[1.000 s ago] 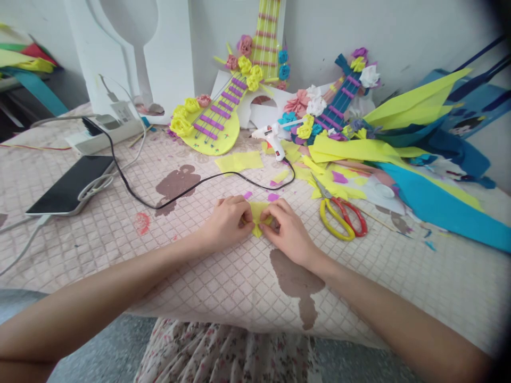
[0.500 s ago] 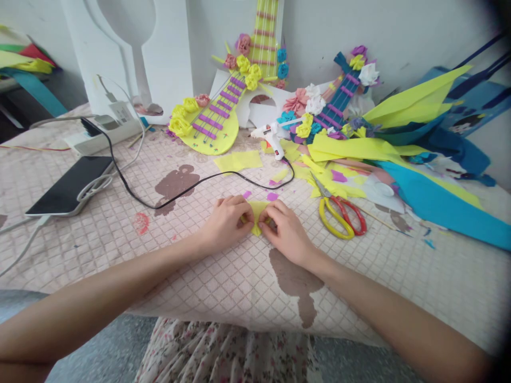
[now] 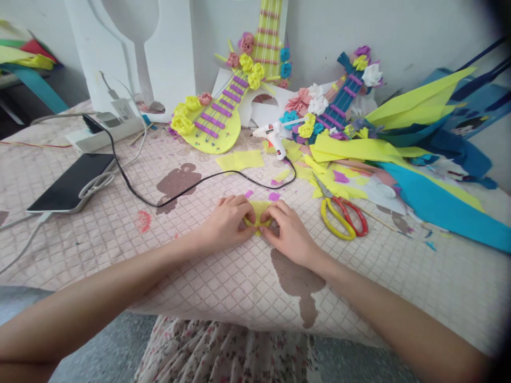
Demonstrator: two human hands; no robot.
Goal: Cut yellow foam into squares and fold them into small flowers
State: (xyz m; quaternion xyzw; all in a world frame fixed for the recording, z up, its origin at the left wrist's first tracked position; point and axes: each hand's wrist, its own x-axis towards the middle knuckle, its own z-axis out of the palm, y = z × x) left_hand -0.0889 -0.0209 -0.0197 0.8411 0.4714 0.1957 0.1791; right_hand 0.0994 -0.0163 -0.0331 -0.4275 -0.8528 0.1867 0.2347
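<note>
Now yellow paper piece (image 3: 258,210) pinched between both hands' fingers (image 3: 268,218)

You had two paper guitars (image 3: 213,114) (image 3: 339,103), one glue gun (image 3: 273,135), one pair of scissors (image 3: 339,215) and one phone (image 3: 72,182) before you

Bare bench (image 3: 223,287) lies open near me; scissors (image 3: 342,215) block my right, the black cable (image 3: 175,194) crosses ahead.
</note>
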